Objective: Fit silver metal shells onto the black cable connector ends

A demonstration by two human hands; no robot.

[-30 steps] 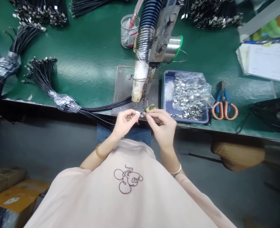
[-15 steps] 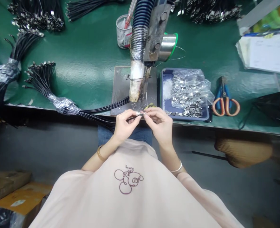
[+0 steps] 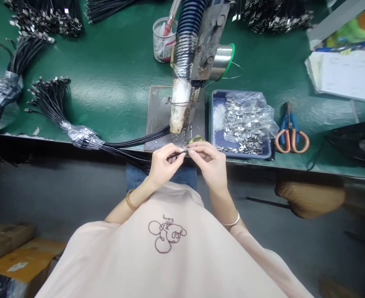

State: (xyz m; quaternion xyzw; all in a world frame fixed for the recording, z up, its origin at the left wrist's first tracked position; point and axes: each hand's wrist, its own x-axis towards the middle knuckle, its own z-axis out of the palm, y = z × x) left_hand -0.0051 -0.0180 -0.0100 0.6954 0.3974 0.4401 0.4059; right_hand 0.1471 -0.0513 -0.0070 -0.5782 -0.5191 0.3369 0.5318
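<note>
Between thumb and fingers, my left hand pinches the end of a black cable at the bench's front edge. My right hand is closed in a pinch right against that end; a tiny piece seems to be at its fingertips, too small to make out. From the left, a bundle of black cables bound with clear film runs to my left hand. Just beyond my fingers lies a grey metal plate, with solder bits on it. A blue tray of small metal connector shells stands to the right of it.
A ribbed hose with a white-wrapped nozzle and a metal bracket hangs over the plate. Behind are a solder wire spool and a clear cup. Cutters and orange-handled scissors lie right of the tray.
Both hands stay pinched together at the cable end, with only slight finger movement. The whole view has shifted slightly; nothing on the bench has visibly been moved.
</note>
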